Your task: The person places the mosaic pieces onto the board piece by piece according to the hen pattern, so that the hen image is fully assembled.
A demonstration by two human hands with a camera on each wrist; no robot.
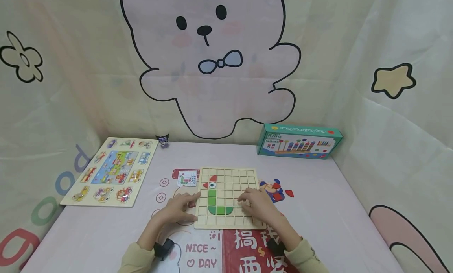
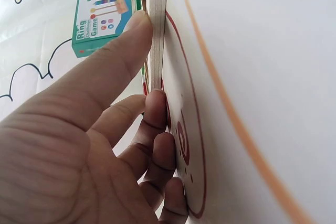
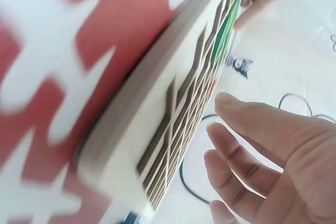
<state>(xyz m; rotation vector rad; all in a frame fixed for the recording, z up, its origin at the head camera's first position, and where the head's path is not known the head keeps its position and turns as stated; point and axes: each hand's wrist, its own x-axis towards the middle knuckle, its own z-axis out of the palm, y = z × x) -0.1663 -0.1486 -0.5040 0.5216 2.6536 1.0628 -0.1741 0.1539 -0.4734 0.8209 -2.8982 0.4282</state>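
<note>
A pale gridded wooden board [image 1: 240, 222] lies on the table, with pieces set in its cells. A round eye piece [image 1: 212, 185], red pieces [image 1: 213, 178] around it, and green squares [image 1: 212, 201] turning along the bottom into rounded green ends form a figure. My left hand [image 1: 175, 208] touches the board's left edge with thumb and forefinger; the left wrist view shows the thumb [image 2: 137, 30] against that edge. Over the board's right part is my right hand [image 1: 260, 204], fingers loosely bent. In the right wrist view, nothing shows between thumb and fingers [image 3: 236, 156].
A pattern card [image 1: 187, 178] shows beside the board's upper left. Red and blue pieces [image 1: 277, 195] lie right of the board, one red piece [image 1: 289, 193] apart. A picture puzzle board [image 1: 138, 198], a small dark figurine [image 1: 163, 141] and a green game box [image 1: 299, 151] stand farther back.
</note>
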